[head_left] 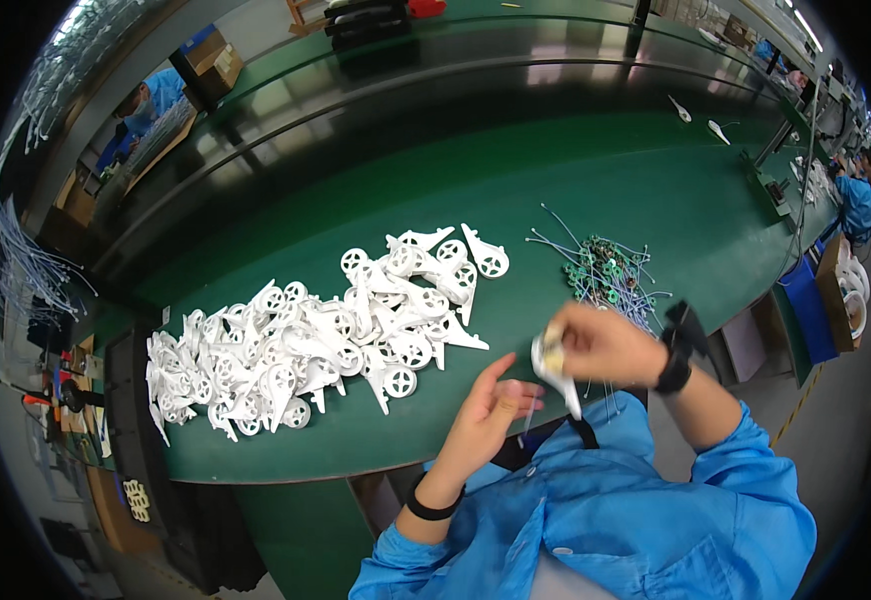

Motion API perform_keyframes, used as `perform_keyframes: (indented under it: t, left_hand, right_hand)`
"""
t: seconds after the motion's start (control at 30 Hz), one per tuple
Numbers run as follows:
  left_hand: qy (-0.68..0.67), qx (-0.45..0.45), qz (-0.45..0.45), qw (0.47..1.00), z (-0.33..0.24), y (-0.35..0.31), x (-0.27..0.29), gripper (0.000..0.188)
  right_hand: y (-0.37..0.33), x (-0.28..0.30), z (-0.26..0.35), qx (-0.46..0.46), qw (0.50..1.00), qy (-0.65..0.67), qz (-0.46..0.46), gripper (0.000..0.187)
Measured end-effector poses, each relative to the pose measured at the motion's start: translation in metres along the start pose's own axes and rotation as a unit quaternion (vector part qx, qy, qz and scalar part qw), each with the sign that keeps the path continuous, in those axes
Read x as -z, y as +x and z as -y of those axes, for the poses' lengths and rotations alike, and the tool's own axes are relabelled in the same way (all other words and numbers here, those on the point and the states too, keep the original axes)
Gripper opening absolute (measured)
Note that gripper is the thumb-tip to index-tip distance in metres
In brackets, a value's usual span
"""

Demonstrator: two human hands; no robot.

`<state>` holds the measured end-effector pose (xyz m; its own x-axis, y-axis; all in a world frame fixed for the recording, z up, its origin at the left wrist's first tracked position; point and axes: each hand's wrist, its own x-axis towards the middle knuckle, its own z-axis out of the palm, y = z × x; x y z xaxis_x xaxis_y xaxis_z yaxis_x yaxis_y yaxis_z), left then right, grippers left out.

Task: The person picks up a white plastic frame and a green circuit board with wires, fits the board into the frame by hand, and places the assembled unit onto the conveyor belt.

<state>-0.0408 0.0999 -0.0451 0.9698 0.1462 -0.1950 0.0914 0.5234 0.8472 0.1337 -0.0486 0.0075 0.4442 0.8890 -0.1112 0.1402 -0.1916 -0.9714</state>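
My right hand [604, 345] is closed around a white plastic housing [559, 380] with a round end and a tapering arm pointing down. Something yellowish shows at its round end, partly covered by my fingers. Beside it, my left hand [488, 408] has its fingers apart, near the housing's narrow end. A thin pale strand hangs by the left fingertips; whether they touch it is unclear. Left of my hands lies a large heap of similar white housings [286, 345], with round, cross-spoked ends. Just beyond my right hand is a pile of small green parts with thin wires [611, 270].
All this lies on a green worktable [436, 430]. Two white pieces [718, 132] rest at its far right. A blue bin [809, 305] and a carton stand beyond the right edge. Bundled pale wires [26, 260] hang at far left. Other people [856, 205] sit farther off.
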Motion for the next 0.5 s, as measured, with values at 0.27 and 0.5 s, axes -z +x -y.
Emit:
perform_keyframes:
  t: [0.27,0.5]
  left_hand:
    - [0.427,-0.051,-0.033,0.902,-0.067,0.022,-0.009,0.034]
    - [0.735,-0.231,-0.052,0.636,-0.074,0.097,-0.016,0.019]
  right_hand:
    - [0.101,0.126,-0.001,0.027,0.947,-0.013,-0.319,0.023]
    - [0.038,0.139,-0.048,0.013,0.948,-0.053,-0.314,0.019]
